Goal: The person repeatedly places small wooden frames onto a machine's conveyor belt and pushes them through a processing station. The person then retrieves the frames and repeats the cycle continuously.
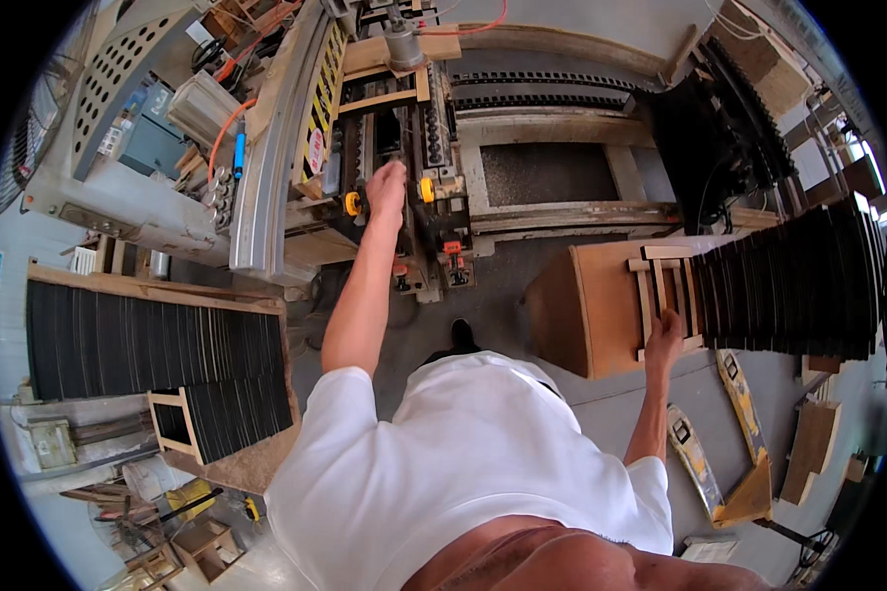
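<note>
My left hand [388, 187] reaches into the machine [404, 128], its fingers closed between two yellow knobs [353, 204]. Whatever those fingers hold, if anything, is hidden. Off to my right, a light wooden frame [695, 298] with crossbars stands at the near end of a row of black panels [779, 286]. The fingers of my right hand [663, 340] are closed on its bar. Beneath it is a brown box-like stand [601, 315]. Further up in the machine, a wooden piece [379, 101] lies across the bed under a metal cylinder [404, 47].
On my left, a table [256, 458] carries rows of black panels [158, 340] and a light-edged frame [174, 424]. A yellow pallet jack [744, 492] stands on the floor at lower right. The machine's striped guard beam [323, 98] rises beside my left arm.
</note>
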Motion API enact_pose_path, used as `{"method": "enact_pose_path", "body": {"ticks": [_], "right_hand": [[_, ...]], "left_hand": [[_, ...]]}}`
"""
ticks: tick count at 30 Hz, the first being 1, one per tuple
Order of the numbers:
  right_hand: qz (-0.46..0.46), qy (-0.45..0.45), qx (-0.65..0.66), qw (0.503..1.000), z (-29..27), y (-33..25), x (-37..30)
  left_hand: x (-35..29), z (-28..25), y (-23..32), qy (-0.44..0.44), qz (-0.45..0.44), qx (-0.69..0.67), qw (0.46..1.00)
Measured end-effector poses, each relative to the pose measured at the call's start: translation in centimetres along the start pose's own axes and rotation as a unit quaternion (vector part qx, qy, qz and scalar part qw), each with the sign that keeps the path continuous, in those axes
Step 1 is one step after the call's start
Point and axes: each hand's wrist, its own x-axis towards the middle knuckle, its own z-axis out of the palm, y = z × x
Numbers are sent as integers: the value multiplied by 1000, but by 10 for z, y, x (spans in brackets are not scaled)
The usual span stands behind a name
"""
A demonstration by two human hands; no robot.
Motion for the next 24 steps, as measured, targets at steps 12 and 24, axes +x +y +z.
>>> {"method": "enact_pose_path", "body": {"ticks": [12,24], "right_hand": [[-140,-52,97,984,42,-199,3],[-361,-159,106,913,141,-342,58]], "left_hand": [[184,34,38,57,-90,-320,941],[160,15,34,-17,-102,-353,930]]}}
